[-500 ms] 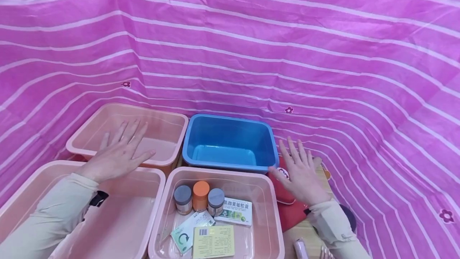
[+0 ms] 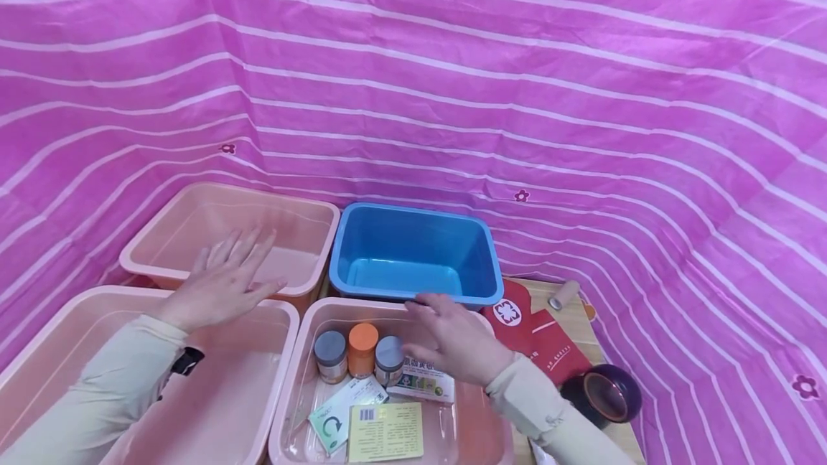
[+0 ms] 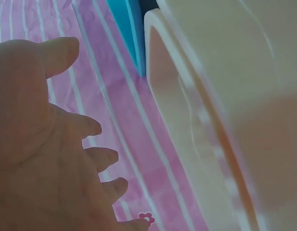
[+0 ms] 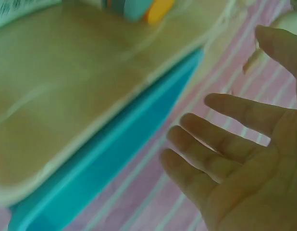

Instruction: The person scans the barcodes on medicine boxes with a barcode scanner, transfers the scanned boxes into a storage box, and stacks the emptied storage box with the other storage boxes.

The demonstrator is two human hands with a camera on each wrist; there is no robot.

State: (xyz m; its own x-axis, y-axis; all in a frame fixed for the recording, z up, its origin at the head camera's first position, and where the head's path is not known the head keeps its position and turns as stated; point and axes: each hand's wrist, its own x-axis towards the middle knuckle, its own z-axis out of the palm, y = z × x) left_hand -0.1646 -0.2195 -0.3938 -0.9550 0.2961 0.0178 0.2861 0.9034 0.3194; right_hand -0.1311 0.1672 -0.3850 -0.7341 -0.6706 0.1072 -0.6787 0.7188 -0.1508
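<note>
The left hand (image 2: 222, 282) is hovering over the rear left pink tub (image 2: 293, 268) and the front left pink tub (image 2: 220, 393), its grip spreading wide. The right hand (image 2: 459, 339) is hovering over the front right pink tub (image 2: 474, 422), partly covering a white-and-green medicine box (image 2: 423, 386); its grip is also spreading loosely, though its height above the box is hard to judge. Inside that tub, an orange-capped bottle (image 2: 362, 350) is standing between two gray-capped bottles (image 2: 332, 361), and a yellow carton (image 2: 385, 433) is overlapping a green-and-white carton (image 2: 339, 411).
</note>
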